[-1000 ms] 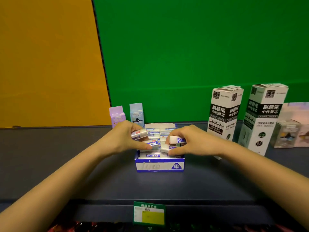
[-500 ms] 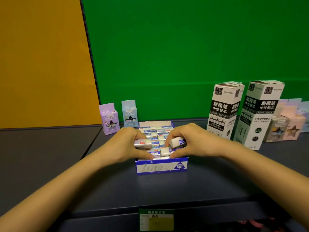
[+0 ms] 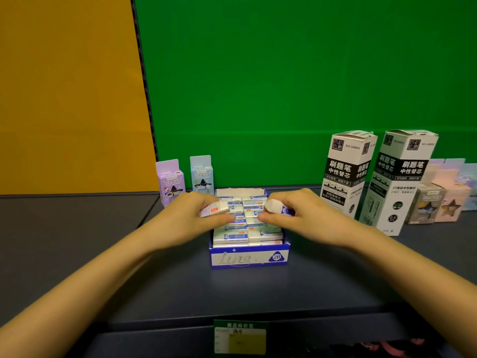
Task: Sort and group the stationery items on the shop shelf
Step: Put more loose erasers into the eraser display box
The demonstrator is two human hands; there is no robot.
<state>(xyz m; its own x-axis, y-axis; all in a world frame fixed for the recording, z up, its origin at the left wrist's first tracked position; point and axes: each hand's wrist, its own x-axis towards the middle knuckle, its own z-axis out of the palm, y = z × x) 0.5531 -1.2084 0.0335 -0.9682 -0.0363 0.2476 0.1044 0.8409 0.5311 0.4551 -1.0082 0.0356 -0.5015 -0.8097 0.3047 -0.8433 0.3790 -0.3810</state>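
Erasers (image 3: 236,236) in white-and-blue paper sleeves, two rows, packed in an open blue-and-white cardboard tray (image 3: 249,258) marked 2B, mid-shelf. Both hands cover the rows in part, so no count can be taken.

Left hand (image 3: 189,219) pinches a loose eraser (image 3: 215,209) between thumb and fingers over the tray's left row. Red mark on its wrap, print too blurred to read.

Right hand (image 3: 303,215) grips a second eraser (image 3: 274,205). Bare white end shows, and fingers hide most of its blue sleeve.

Behind the tray, purple carton (image 3: 170,180) and pale blue carton (image 3: 201,174) stand upright, lower parts hidden by the left hand.

To the right, two tall white-and-black refill boxes (image 3: 346,171) stand upright with creased top flaps. Past them, small pastel boxes (image 3: 423,206), blurred and cut off at the frame edge.

Dark matte shelf (image 3: 77,228). Green-and-yellow price tag (image 3: 240,337) on its front lip, text illegible.
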